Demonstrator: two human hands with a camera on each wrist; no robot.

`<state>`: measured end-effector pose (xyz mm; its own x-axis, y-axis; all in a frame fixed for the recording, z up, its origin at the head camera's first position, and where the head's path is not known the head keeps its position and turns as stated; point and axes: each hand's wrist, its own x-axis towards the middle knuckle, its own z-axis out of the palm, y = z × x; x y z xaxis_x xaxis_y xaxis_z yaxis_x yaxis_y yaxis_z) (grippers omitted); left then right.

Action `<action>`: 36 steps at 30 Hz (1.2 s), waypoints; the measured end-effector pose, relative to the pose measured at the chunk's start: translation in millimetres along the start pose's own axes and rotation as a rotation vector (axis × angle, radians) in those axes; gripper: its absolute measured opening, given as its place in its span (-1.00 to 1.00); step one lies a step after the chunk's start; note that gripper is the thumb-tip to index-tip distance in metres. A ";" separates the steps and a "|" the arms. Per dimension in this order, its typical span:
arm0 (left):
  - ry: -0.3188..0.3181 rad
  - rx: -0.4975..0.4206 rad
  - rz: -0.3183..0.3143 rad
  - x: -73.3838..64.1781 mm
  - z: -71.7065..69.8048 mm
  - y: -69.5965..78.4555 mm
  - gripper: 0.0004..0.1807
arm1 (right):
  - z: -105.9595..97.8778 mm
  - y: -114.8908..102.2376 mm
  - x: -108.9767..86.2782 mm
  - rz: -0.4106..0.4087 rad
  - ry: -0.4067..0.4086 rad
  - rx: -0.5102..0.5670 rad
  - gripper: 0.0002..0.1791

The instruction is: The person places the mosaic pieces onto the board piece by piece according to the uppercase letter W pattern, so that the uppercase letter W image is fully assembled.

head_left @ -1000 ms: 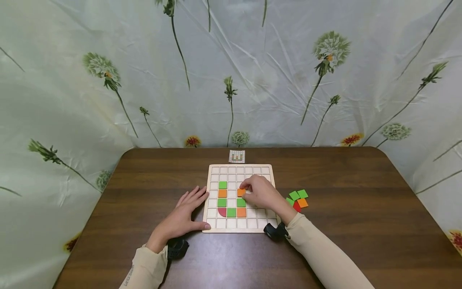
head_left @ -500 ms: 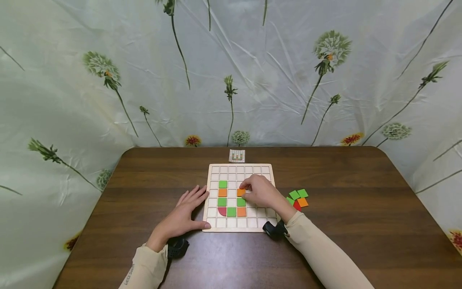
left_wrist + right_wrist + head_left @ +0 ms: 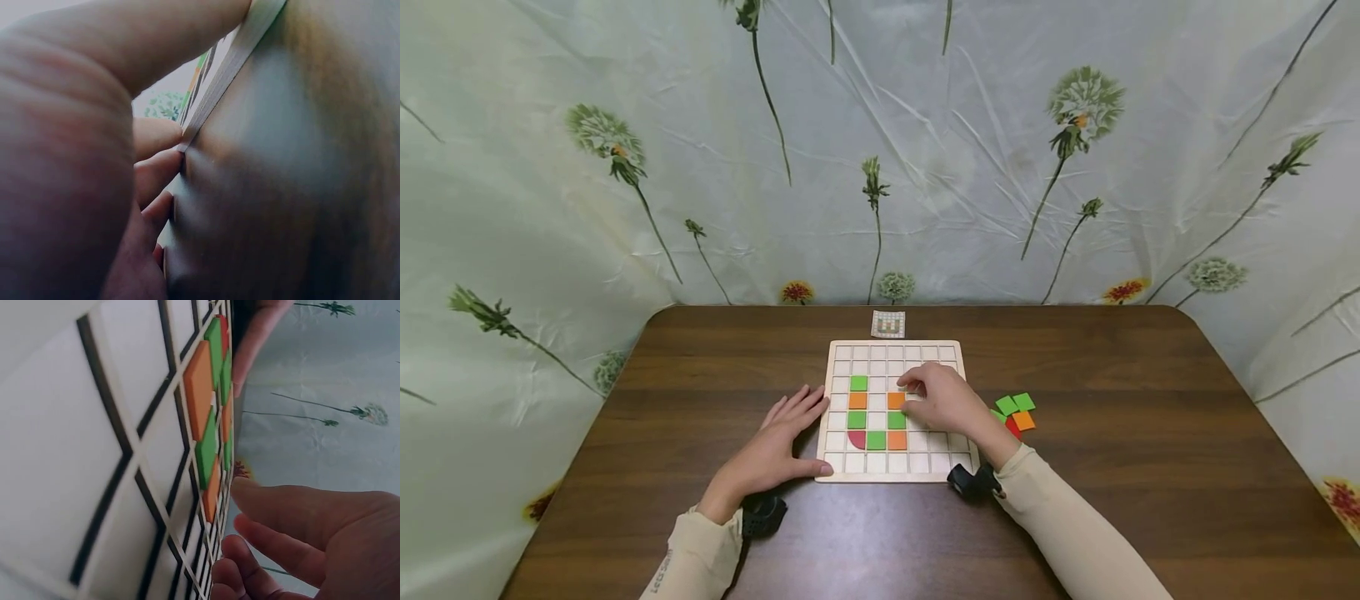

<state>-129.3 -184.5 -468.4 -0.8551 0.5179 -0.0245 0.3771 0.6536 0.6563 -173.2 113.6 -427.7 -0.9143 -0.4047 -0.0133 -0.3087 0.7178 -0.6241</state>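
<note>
The person's right arm slants in from the near right, and the right hand (image 3: 943, 400) arches over the white gridded board (image 3: 897, 462) with its back up. Its thumb and forefinger are bent toward each other with a gap between the tips, and nothing is pinched there. Just left of those tips, the upper orange tile (image 3: 896, 401) lies flat in its cell; whether the thumb brushes its edge I can't honestly make out. The left arm comes in from the near left, and the left hand (image 3: 771, 454) lies low with its fingers spread, their tips along the board's left edge and the thumb at the near left corner.

On the person's side of that tile sit a green tile (image 3: 896, 420), then the lower orange tile (image 3: 897, 440). Left of the latter come the bottom green tile (image 3: 876, 440) and a pinkish-red piece (image 3: 857, 439) with a rounded side. Beyond that piece, the left column (image 3: 857, 401) runs green, orange, green. To the right of the board, a loose cluster (image 3: 1023, 420) of green, orange and red tiles lies on the brown table (image 3: 1150, 458). A small printed card (image 3: 888, 324) lies just past the board's far edge, and a pale flowered cloth (image 3: 955, 242) hangs behind.
</note>
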 end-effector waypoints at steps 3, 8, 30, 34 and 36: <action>0.003 -0.004 0.000 -0.3 -0.4 0.4 0.13 | -4.9 1.9 -6.3 -0.010 0.020 0.018 -0.72; 0.006 -0.006 0.004 -0.4 -1.5 0.6 0.12 | -14.1 7.9 -20.5 -0.005 0.061 0.062 -0.69; 0.001 0.007 0.001 0.7 -1.1 0.9 0.13 | -64.4 68.6 -86.1 0.102 0.219 0.040 -0.67; 0.003 0.003 0.002 0.5 -1.3 1.6 0.13 | -65.5 79.9 -90.8 0.118 0.227 0.027 -0.68; 0.003 0.001 -0.001 0.1 -1.0 1.9 0.12 | -66.8 85.0 -91.6 0.127 0.222 0.020 -0.68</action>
<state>-129.0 -183.7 -466.5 -0.8568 0.5151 -0.0228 0.3762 0.6548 0.6555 -133.2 249.5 -427.4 -0.9812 -0.1763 0.0781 -0.1847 0.7426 -0.6438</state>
